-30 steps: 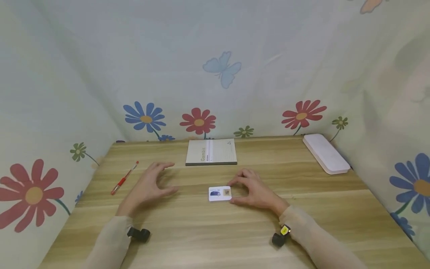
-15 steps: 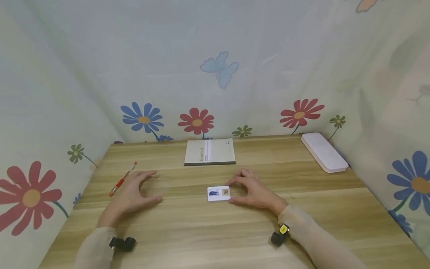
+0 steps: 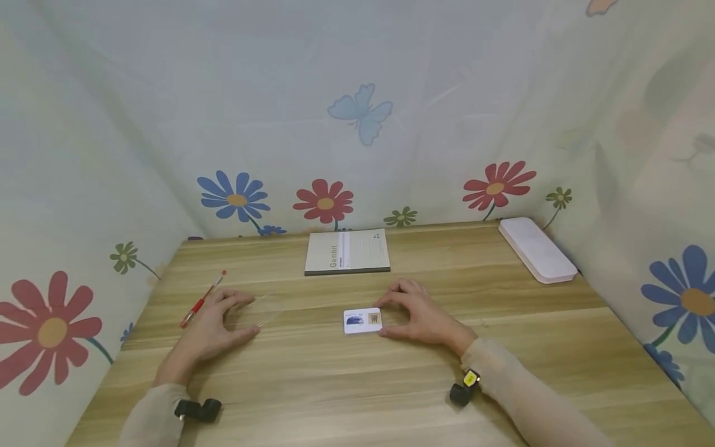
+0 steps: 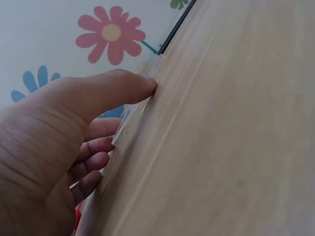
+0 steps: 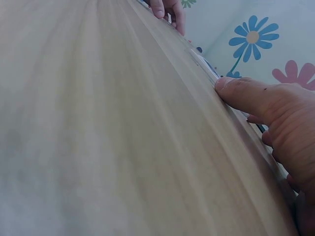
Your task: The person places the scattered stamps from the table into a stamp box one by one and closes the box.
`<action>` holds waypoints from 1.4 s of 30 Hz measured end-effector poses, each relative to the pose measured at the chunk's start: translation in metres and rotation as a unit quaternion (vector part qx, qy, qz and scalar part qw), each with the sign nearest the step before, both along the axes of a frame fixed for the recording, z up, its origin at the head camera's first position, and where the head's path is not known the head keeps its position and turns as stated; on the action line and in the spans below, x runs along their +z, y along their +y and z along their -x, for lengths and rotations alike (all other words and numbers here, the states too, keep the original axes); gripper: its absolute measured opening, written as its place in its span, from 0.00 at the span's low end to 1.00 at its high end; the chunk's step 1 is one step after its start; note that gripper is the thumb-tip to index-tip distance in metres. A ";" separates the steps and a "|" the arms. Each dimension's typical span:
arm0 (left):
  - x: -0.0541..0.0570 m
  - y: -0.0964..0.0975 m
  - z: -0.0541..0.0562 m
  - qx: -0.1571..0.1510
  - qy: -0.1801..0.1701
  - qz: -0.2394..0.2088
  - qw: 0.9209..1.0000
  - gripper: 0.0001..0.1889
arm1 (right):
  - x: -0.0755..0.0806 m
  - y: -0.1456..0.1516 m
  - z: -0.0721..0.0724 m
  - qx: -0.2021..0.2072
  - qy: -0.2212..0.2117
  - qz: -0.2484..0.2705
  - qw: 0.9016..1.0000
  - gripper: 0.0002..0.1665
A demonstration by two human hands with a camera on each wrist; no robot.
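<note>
My left hand (image 3: pixel 209 329) holds a thin, clear, flat plastic piece (image 3: pixel 270 308) between thumb and fingers, low over the wooden table at the left. In the left wrist view, the thumb lies at one edge of the clear piece (image 4: pixel 130 127) and the fingers are at its other side. A small white card (image 3: pixel 354 321) with a blue picture and a tan square lies at the middle of the table. My right hand (image 3: pixel 421 318) holds the card's right end between thumb and fingers.
Left of my left hand lies a red pen (image 3: pixel 200 303). A notebook (image 3: pixel 365 251) marked "Gambit" lies at the back middle, and a pale pink, long, rounded case (image 3: pixel 537 250) at the back right. Floral cloth (image 3: pixel 419 155) hangs round the table.
My left hand has moved left, away from the card and close to the pen, with the clear plastic piece in its fingers. The right hand and the card have stayed in place.
</note>
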State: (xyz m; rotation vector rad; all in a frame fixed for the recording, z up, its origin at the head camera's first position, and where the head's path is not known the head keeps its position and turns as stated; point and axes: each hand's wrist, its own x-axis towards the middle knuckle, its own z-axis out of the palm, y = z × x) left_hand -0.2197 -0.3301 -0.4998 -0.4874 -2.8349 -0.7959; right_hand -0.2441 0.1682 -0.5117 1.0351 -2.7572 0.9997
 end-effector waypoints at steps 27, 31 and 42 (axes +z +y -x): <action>-0.005 0.008 0.003 0.013 0.020 0.036 0.999 0.32 | 0.000 -0.001 0.000 -0.006 -0.004 -0.008 1.000 0.32; -0.004 0.009 0.002 0.007 0.020 0.027 0.999 0.32 | 0.002 -0.001 -0.001 -0.007 -0.008 -0.009 1.000 0.32; 0.002 0.018 0.000 -0.008 0.016 -0.001 1.000 0.32 | 0.002 -0.002 -0.001 -0.002 0.000 -0.003 1.000 0.32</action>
